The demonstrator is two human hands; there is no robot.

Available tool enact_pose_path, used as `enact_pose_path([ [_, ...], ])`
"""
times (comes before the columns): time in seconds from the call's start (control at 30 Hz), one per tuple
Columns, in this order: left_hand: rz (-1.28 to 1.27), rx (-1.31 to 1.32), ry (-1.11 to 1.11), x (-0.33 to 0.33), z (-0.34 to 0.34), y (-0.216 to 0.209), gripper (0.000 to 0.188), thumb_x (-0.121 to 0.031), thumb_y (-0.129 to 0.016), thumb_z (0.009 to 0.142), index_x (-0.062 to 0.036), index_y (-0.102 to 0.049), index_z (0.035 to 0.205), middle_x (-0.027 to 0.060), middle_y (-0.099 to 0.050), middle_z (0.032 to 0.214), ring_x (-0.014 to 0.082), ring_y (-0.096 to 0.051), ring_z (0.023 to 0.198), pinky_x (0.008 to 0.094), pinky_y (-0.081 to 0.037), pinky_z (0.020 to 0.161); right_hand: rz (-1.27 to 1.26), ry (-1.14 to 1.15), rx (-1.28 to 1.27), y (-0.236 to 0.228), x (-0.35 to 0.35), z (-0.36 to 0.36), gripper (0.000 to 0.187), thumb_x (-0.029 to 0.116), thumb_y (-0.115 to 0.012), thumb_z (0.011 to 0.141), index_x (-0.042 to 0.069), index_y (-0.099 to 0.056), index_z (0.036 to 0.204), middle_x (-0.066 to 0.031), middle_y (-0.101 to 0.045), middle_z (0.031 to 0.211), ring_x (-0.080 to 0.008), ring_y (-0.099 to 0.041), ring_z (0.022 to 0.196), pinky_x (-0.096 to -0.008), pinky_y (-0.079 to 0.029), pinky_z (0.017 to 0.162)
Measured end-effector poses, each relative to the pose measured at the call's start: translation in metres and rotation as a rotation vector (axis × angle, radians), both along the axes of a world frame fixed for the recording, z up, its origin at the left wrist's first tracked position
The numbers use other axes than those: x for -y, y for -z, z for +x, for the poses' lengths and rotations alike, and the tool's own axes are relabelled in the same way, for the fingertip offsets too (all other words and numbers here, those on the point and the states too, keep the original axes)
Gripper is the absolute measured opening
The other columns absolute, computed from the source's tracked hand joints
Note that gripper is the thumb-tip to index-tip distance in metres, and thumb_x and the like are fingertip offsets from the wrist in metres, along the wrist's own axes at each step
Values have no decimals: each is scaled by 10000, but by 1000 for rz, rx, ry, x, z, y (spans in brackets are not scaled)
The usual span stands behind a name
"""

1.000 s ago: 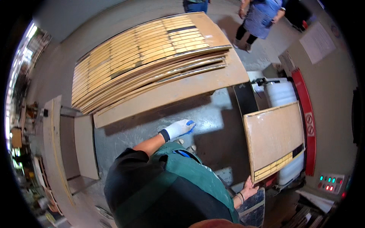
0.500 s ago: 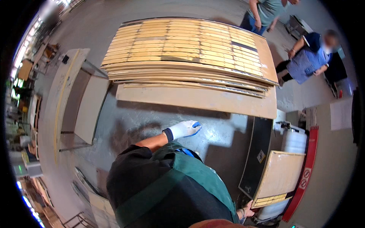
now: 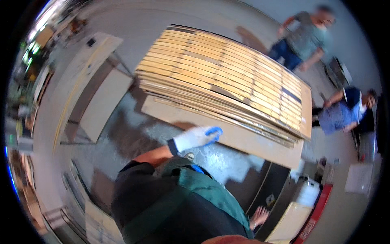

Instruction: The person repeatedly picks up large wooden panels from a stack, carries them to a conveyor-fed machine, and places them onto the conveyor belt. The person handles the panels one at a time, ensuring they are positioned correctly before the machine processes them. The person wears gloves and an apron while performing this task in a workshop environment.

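Note:
My left hand (image 3: 195,138), in a white work glove with blue fingertips, hangs in front of my body with its fingers loosely bent and apart. Nothing shows in it. It is nearest to the stack of flat boards (image 3: 227,69), whose top is covered in rows of yellow strips with some dark ones. From above, the hand overlaps the broad brown sheet (image 3: 256,150) under the stack; I cannot tell if they touch. My right hand (image 3: 258,216) is bare, its fingers spread, beside a long black panel (image 3: 270,189). A pale board with a yellow edge (image 3: 290,223) leans close to that hand.
A long pale workbench (image 3: 79,87) stands at the left. Two people, one in grey (image 3: 306,38) and one with a blue apron (image 3: 335,116), are beyond the stack at the right. White plastic containers (image 3: 307,193) and a red strip (image 3: 315,215) line the right wall.
My right hand has come away from the leaning board's edge and opened. The view has turned, the stack now looks tilted and nearer, and my left hand has moved closer to it.

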State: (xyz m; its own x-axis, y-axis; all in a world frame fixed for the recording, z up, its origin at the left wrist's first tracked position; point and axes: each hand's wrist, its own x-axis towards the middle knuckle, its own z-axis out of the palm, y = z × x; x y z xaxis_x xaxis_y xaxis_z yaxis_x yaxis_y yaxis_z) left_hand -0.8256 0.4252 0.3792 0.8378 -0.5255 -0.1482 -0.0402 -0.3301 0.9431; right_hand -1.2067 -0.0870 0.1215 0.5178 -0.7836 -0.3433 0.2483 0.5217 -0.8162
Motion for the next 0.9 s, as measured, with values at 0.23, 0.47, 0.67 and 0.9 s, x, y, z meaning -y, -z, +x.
enact_pose_path([
  [0.23, 142, 602, -246, -38, 89, -111, 247, -202, -536, 966, -34, -612, 1131, 124, -664, 956, 213, -654, 868, 308, -519, 775, -739, -81, -179, -186, -88, 325, 333, 223, -552, 966, -8, -592, 1201, -73, -626, 1126, -157, -587, 1015, -312, -496, 811],
  [0.47, 838, 1162, -187, -38, 280, -101, 485, -350, -458, 979, -110, -397, 1396, 169, -408, 1421, 381, -354, 1325, 482, -280, 1096, -1571, -311, 147, -286, -100, 546, 353, 192, -547, 960, 14, -545, 1264, -154, -539, 1311, -263, -472, 1251, -371, -368, 1039],
  [0.67, 985, 1105, -198, 32, 395, -86, 646, -525, -375, 958, -95, -345, 1439, 205, -315, 1486, 398, -262, 1380, 498, -178, 1130, -2001, -634, -112, -311, -150, 726, 669, 533, -334, 970, 56, -342, 1439, -138, -314, 1508, -299, -246, 1410, -484, -180, 1145],
  [0.9, 977, 1066, -248, 41, 414, -50, 663, -528, -415, 941, -71, -384, 1420, 207, -383, 1449, 384, -316, 1355, 501, -177, 1123, -2032, -672, -381, -281, -175, 783, 811, 633, -302, 924, 8, -308, 1441, -158, -284, 1515, -343, -193, 1424, -529, -125, 1148],
])
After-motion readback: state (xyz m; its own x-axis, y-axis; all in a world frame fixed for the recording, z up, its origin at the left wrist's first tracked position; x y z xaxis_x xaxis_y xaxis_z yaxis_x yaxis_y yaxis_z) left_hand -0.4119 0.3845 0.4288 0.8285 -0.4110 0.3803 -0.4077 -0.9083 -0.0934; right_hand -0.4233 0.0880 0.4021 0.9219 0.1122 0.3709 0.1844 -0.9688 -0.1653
